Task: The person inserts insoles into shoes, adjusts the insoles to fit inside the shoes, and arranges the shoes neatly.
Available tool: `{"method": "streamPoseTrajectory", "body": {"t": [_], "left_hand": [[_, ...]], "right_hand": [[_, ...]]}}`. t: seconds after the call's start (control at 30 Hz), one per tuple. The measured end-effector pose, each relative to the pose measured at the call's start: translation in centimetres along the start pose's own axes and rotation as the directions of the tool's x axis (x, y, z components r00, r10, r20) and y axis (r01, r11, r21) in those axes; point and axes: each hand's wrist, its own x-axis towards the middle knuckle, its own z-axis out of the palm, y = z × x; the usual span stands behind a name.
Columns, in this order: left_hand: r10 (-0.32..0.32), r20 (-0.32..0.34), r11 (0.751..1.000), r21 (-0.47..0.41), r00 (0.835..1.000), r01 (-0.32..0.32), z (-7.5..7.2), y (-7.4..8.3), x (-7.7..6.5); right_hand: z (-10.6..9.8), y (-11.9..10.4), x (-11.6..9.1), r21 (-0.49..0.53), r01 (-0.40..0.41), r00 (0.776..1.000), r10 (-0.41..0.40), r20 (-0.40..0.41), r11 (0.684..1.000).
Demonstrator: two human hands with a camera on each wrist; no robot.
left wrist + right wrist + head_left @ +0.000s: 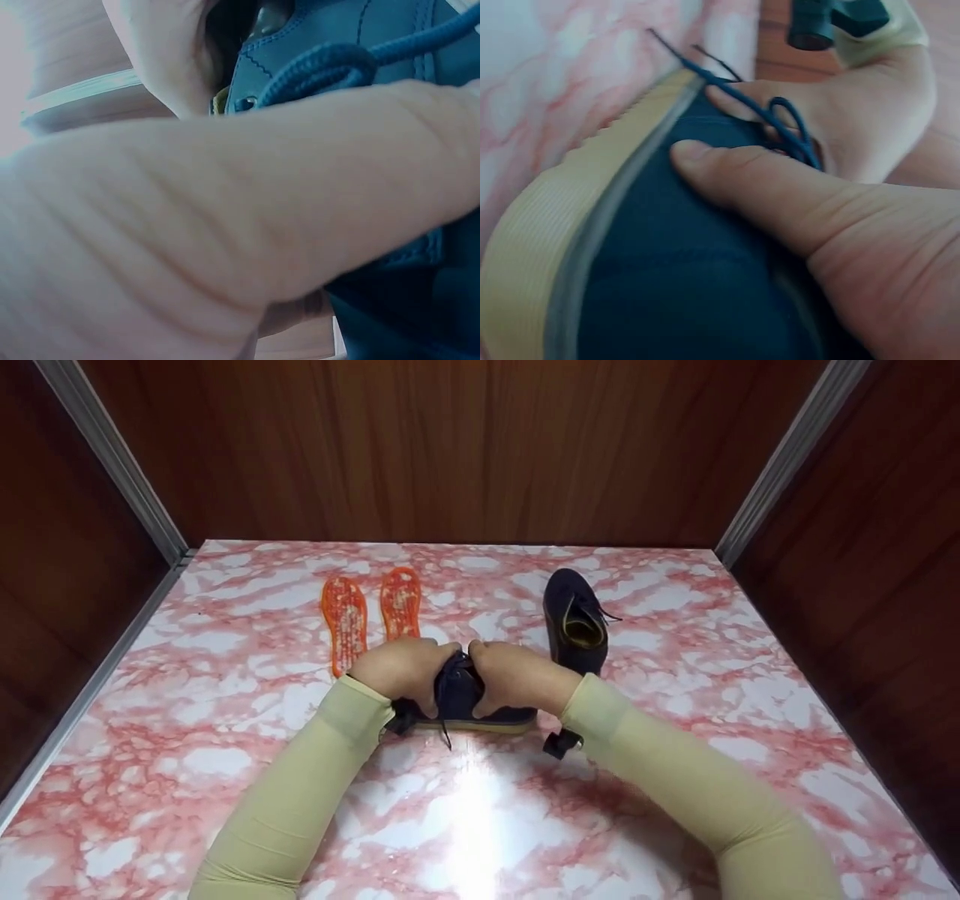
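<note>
A dark navy lace-up shoe (459,694) with a tan sole stands crosswise on the table in the head view. My left hand (401,671) grips it by the laced part, thumb on the near side. On the opening side my right hand (523,676) holds the same shoe. Its thumb presses the navy upper (682,247) in the right wrist view. A loop of blue lace (322,67) shows above my thumb in the left wrist view. Most fingertips on the far side are hidden, as is much of the shoe's inside.
Two orange-edged insoles (345,622) lie side by side at the back left, one partly behind my left hand. A matching navy shoe (566,589) sits at the back right, toe away. Brown wood panels (450,450) enclose the red-and-white marbled table (225,690).
</note>
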Motion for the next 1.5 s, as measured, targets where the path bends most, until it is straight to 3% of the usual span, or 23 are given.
{"method": "streamPoseTrajectory", "body": {"t": [0.27, 0.4, 0.57, 0.73, 0.87, 1.03, 1.27, 1.5], "left_hand": [[-0.017, 0.002, 1.000, 0.006, 1.000, 0.017, -0.2, 0.2, 0.1], [-0.029, 0.012, 1.000, 0.002, 1.000, 0.028, 0.0, 0.4, 0.1], [-0.039, 0.012, 0.999, 0.009, 0.999, 0.039, 0.1, 0.4, 0.0], [-0.053, -0.001, 0.998, 0.016, 0.999, 0.053, 0.0, 0.4, -0.1], [-0.039, 0.004, 0.999, 0.023, 0.999, 0.039, 0.0, 0.3, 0.0], [-0.036, 0.014, 0.999, 0.023, 0.999, 0.035, 0.3, 0.3, 0.3], [-0.064, 0.002, 0.998, 0.023, 0.998, 0.064, 0.8, 0.3, 0.0], [-0.046, -0.030, 0.997, 0.062, 0.998, 0.048, 0.5, 0.2, -0.2]], "right_hand": [[-0.7, -0.1, 0.3, -0.045, 0.024, 0.998, -0.022, 0.055, 0.999], [-1.4, 0.4, 0.4, -0.029, 0.056, 0.989, -0.051, 0.137, 0.998], [-4.3, 2.0, 1.2, 0.077, 0.081, 0.955, -0.100, 0.280, 0.994], [-8.0, 3.6, 3.9, 0.210, 0.001, 0.934, -0.076, 0.349, 0.978], [-9.8, 3.7, 6.8, 0.199, -0.072, 0.925, -0.009, 0.379, 0.977], [-10.4, 2.6, 9.7, 0.118, -0.132, 0.919, 0.077, 0.387, 0.984], [-10.6, 0.3, 12.4, 0.128, -0.102, 0.929, 0.048, 0.366, 0.986], [-10.9, -0.7, 14.2, 0.147, -0.114, 0.932, 0.055, 0.359, 0.982]]}}
